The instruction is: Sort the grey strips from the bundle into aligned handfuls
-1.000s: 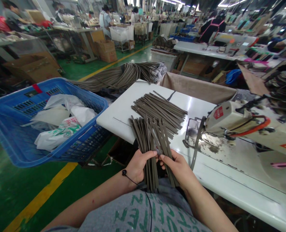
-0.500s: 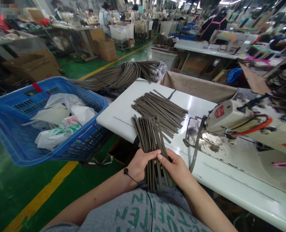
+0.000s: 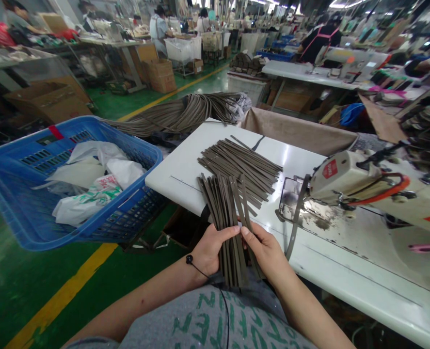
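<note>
My left hand [image 3: 214,245] is closed round a bundle of narrow grey-brown strips [image 3: 226,203], its thumb lying across their front. A few more strips [image 3: 246,206] are pinched in my right hand [image 3: 264,246], close beside the bundle. The thumbs nearly meet, and the fingers behind the strips are mostly hidden. Just beyond my hands, a flat pile of the same strips [image 3: 240,162] is spread on the white sewing table [image 3: 180,167].
A sewing machine [image 3: 345,177] stands on the right, with one strip [image 3: 297,215] hanging by its plate. To the left is a blue basket [image 3: 135,194] holding plastic bags [image 3: 91,194]. A thick bunch of long strips [image 3: 185,114] lies behind the table. Other people work farther back.
My right hand has shifted slightly right, and the strips in it stand a little farther from the bundle. Fewer strips are on the right-hand side now; my left hand stays nearly still.
</note>
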### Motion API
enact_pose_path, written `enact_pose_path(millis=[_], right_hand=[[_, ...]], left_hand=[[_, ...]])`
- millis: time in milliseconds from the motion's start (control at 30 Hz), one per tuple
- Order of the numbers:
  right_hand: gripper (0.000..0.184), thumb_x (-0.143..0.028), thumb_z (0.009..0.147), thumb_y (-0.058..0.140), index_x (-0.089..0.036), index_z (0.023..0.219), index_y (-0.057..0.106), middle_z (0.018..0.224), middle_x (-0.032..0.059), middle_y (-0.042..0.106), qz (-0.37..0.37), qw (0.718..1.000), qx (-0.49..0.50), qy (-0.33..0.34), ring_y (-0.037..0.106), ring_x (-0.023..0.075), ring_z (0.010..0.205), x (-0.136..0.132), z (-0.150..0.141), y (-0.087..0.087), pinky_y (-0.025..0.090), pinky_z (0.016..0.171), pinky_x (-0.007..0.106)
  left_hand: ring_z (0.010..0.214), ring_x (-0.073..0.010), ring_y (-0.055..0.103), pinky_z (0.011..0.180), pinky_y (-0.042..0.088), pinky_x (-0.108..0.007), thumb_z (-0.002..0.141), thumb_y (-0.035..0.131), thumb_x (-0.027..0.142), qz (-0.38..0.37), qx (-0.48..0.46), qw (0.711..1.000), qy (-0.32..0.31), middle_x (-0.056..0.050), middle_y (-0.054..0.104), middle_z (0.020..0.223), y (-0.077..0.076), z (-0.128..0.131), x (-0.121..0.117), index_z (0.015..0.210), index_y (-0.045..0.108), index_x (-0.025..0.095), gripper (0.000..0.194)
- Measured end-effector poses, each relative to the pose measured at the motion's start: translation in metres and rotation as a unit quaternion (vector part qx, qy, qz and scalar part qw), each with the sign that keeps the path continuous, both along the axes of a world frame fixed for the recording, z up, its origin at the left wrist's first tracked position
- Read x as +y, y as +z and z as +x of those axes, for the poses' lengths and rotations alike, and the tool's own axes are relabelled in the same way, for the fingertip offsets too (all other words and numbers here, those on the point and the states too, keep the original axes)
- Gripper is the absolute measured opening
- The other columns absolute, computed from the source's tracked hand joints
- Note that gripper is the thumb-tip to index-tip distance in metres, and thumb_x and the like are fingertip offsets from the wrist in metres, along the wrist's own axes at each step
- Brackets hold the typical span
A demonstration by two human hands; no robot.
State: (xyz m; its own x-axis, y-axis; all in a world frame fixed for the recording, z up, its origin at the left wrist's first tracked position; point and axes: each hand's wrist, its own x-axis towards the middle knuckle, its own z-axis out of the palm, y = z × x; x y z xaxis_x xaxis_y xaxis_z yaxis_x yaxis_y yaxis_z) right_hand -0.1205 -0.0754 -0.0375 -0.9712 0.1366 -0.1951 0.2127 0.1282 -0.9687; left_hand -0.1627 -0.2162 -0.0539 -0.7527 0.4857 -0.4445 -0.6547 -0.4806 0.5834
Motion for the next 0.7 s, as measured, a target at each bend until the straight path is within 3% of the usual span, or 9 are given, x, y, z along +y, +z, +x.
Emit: enact_pose_path(millis=[100,233,433,500,600,700], right_hand=[[0.039,-0.057,0.093,0.054,-0.023,0.09,0.072,0.079,0.0022,0.061,0.042,0.999,0.025,0.005,0.058,0.0213,0.08,-0.002,0.0,0.002,0.046,0.076,0.032],[0.039,-0.053,0.097,0.048,-0.023,0.088,0.07,0.078,0.0025,0.06,0.09,0.994,0.066,0.011,0.058,0.0214,0.079,-0.007,0.0,0.001,0.046,0.075,0.032],[0.044,-0.05,0.101,0.038,-0.023,0.123,0.064,0.081,0.0042,0.066,0.177,0.983,0.045,0.001,0.062,0.0217,0.07,0.004,-0.02,0.0,0.049,0.071,0.034],[0.042,-0.044,0.101,0.037,-0.021,0.124,0.063,0.094,0.0086,0.067,0.282,0.957,0.066,-0.006,0.064,0.0242,0.082,0.012,-0.035,-0.002,0.05,0.079,0.037],[0.035,-0.033,0.098,0.046,-0.016,0.124,0.06,0.114,0.0149,0.063,0.444,0.89,0.103,-0.003,0.063,0.0281,0.102,0.018,-0.057,-0.006,0.049,0.09,0.04],[0.029,-0.027,0.096,0.052,-0.016,0.122,0.058,0.114,0.0146,0.061,0.546,0.833,0.08,0.03,0.064,0.0262,0.095,0.015,-0.072,-0.012,0.05,0.083,0.036]], left_hand=[[0.074,-0.0206,0.07,0.076,0.056,-0.034,0.064,0.091,0.03,0.001,-0.002,1.0,0.004,-0.011,0.074,0.086,0.0,0.001,0.001,0.095,0.073,0.009,0.042],[0.075,-0.0208,0.07,0.076,0.057,-0.034,0.061,0.092,0.027,-0.007,-0.013,1.0,0.016,-0.011,0.074,0.085,-0.002,0.0,0.002,0.093,0.072,0.008,0.041],[0.067,-0.0164,0.067,0.071,0.057,-0.031,0.061,0.091,0.022,-0.002,-0.025,0.999,0.026,-0.005,0.07,0.074,-0.002,-0.002,-0.003,0.087,0.07,0.011,0.035],[0.067,-0.0144,0.066,0.073,0.058,-0.03,0.059,0.091,0.019,0.008,-0.036,0.998,0.055,-0.002,0.068,0.075,-0.002,-0.003,-0.006,0.088,0.068,0.013,0.037],[0.066,-0.0107,0.064,0.074,0.057,-0.029,0.06,0.09,0.016,0.055,-0.018,0.996,0.074,0.001,0.066,0.079,-0.002,-0.009,-0.014,0.095,0.067,0.015,0.041],[0.065,-0.0079,0.061,0.072,0.056,-0.026,0.062,0.089,0.015,0.077,-0.003,0.992,0.099,0.0,0.067,0.088,0.0,-0.019,-0.021,0.102,0.068,0.018,0.046]])
